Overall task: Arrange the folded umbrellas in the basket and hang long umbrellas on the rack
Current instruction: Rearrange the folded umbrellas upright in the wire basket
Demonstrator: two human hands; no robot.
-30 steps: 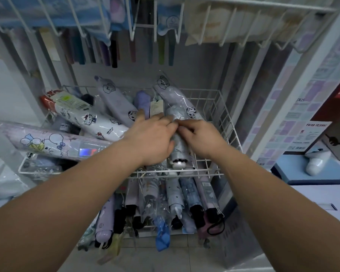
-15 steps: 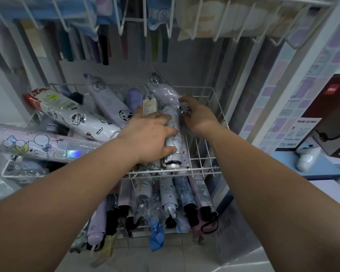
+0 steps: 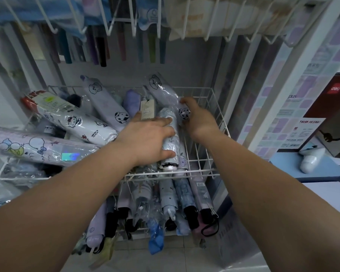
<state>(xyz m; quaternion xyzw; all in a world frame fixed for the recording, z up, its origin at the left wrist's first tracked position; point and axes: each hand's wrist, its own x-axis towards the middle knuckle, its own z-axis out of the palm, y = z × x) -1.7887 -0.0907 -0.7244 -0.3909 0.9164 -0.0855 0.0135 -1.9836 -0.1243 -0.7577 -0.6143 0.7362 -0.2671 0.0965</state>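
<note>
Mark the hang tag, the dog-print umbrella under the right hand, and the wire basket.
hang tag (image 3: 147, 109): head view, middle of the paper.
dog-print umbrella (image 3: 162, 89): head view, wrapped far end.
wire basket (image 3: 204, 174): head view, front rim.

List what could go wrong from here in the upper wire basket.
1. The pale grey folded umbrella in clear wrap, gripped by the left hand, ends at the white wire basket's front rim; the glossy wrap might slip and it could drop out.
2. The right hand holds the lilac puppy-print umbrella leaning on the pile; moving it may roll its neighbours.
3. The long lilac cartoon-print umbrella overhangs the left side and could tip out.
</note>
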